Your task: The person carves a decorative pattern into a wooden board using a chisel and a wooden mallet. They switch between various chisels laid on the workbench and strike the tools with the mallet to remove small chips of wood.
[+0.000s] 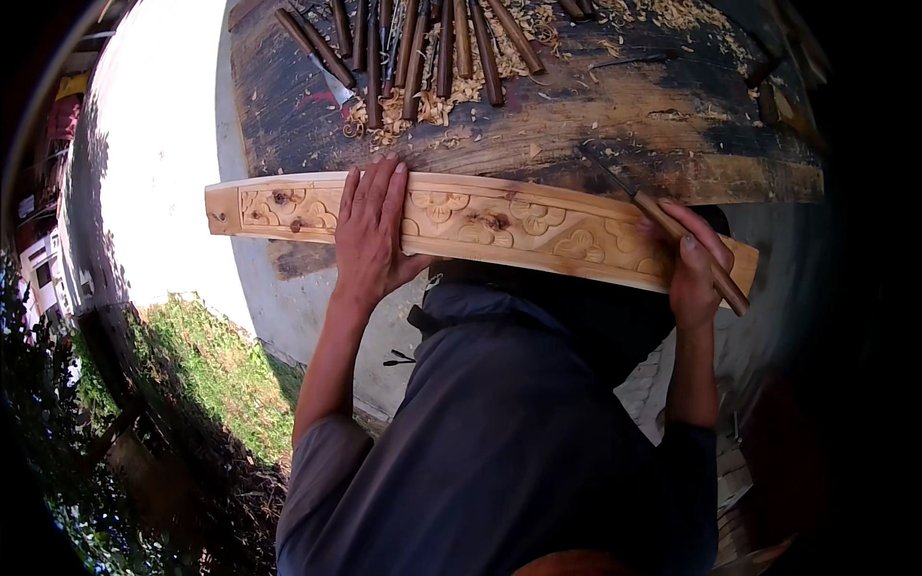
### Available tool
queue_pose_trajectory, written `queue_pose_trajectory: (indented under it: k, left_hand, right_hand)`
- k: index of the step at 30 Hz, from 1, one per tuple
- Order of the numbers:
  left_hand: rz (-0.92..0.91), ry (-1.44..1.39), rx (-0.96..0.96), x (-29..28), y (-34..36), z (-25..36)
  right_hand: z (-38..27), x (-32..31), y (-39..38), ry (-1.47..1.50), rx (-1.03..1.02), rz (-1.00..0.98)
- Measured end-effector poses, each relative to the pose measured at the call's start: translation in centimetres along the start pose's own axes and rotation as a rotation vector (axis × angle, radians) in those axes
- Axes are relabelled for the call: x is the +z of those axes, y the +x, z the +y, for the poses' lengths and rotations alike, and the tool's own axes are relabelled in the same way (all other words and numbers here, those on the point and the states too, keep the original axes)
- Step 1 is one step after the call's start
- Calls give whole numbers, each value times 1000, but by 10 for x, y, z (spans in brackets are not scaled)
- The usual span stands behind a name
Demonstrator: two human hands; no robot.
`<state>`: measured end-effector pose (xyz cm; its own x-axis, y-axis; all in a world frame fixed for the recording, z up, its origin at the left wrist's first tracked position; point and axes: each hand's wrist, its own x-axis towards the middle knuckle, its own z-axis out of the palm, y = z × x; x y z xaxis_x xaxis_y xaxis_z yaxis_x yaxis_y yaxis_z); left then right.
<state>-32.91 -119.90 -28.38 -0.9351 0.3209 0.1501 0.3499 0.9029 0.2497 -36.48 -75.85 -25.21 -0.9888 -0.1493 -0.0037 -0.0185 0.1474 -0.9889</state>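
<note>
A long pale wooden board [519, 230] with carved floral reliefs and a few dark knots lies across the front of the workbench, over my lap. My left hand [376, 226] grips it left of centre, fingers over its face to the upper edge and thumb along the lower edge. At the board's right end, my right hand [696, 259] is closed round the wooden handle of a carving tool [711, 269], whose thin metal blade points up and left above the board's top edge.
A dark, worn wooden bench [624, 125] holds many wood-handled carving tools [447, 53], scattered shavings [432, 110] and a loose thin tool [634, 60] at right. Pale concrete ground [288, 317], sunlit grass [211, 365] and dark foliage [58, 461] lie to the left.
</note>
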Motion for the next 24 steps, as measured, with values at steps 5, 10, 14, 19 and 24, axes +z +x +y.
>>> queue_pose_trajectory:
  k: [5,10,14,19,24]
  left_hand:
    - [104,-46,0,-1,-9,-10]
    - [188,-24,-79,-8,-26,-34]
    - [119,65,-74,-14,-34,-52]
    - [100,15,28,-6,-17,-34]
    - [99,25,8,0,-17,-28]
  right_hand:
    - [-15,21,13,85,-30,41]
    - [-4,18,19,9,-97,55]
    - [5,21,26,-204,-152,73]
    - [-8,35,31,-420,-153,115]
    - [-5,33,35,-503,-197,81]
